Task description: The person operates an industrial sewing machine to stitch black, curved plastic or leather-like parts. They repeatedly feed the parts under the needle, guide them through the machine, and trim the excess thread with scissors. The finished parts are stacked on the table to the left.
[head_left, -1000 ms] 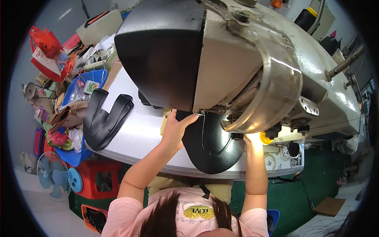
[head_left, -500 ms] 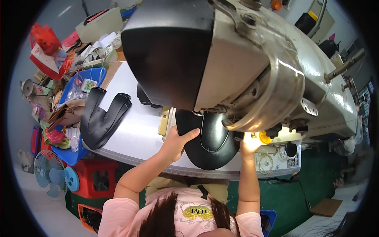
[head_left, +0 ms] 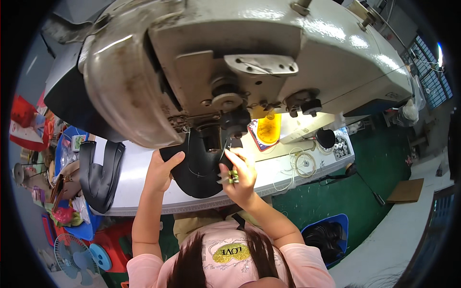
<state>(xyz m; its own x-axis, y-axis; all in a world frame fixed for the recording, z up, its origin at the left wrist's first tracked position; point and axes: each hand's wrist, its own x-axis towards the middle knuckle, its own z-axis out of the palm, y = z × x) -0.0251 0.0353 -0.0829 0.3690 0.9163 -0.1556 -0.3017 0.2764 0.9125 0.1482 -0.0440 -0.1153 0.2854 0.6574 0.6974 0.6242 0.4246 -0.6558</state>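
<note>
A black, rounded leather-like piece (head_left: 201, 180) with a pale curved line of stitching lies under the head of a sewing machine (head_left: 240, 43). My left hand (head_left: 158, 170) grips its left edge, thumb on top and fingers underneath. At the right edge of the piece, my right hand (head_left: 241, 175) is closed around small scissors (head_left: 234, 177) with green on the handle. Their thin metal tips point up toward the needle area, close to the piece. The machine head hides the far part of the piece.
Stacked black U-shaped pieces (head_left: 102, 175) lie on the table's left. A yellow object (head_left: 269, 128), a coil of pale cord (head_left: 303, 164) and a tray of bobbins (head_left: 341, 148) are at the right. A blue fan (head_left: 77, 257) and a blue bin (head_left: 331, 235) stand below.
My right hand has come from beside the yellow object to the right edge of the piece and now holds scissors. My left hand still grips the piece. The view has swung to the right.
</note>
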